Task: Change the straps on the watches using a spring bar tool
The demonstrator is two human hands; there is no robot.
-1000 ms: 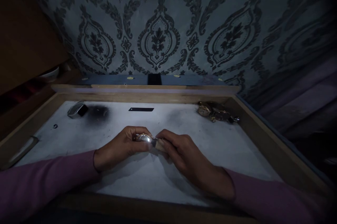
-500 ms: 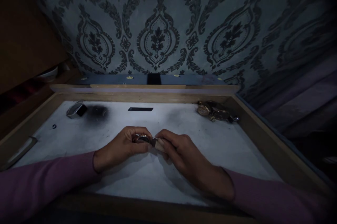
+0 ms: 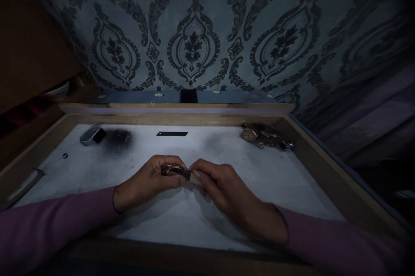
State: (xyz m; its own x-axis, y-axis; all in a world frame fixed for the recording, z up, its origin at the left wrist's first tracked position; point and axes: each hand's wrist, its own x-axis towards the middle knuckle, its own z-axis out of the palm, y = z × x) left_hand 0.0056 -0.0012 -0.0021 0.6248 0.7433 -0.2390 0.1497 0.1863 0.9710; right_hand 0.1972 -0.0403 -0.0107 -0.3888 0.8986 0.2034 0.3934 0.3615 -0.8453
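Observation:
Over the white board, my left hand (image 3: 155,177) is closed round a wristwatch (image 3: 176,169), whose dark face and shiny rim show between thumb and fingers. My right hand (image 3: 223,185) meets it from the right, its thumb and fingers pinching a pale, flat piece (image 3: 196,178) against the watch's side. In this dim light I cannot tell whether that piece is the watch's strap or a separate tool. The fingers hide most of it, and both hands nearly touch at the fingertips.
A wooden-rimmed tray (image 3: 181,119) surrounds the white board. Toward its back left sits a silver square-faced watch (image 3: 93,135). A black blade-like strip (image 3: 172,134) lies at the back middle, and several gold-toned watches (image 3: 266,137) are heaped at the back right.
The hands and the watch stay almost in place. A thin metal glint between the fingertips no longer shows. The whole view has shifted slightly.

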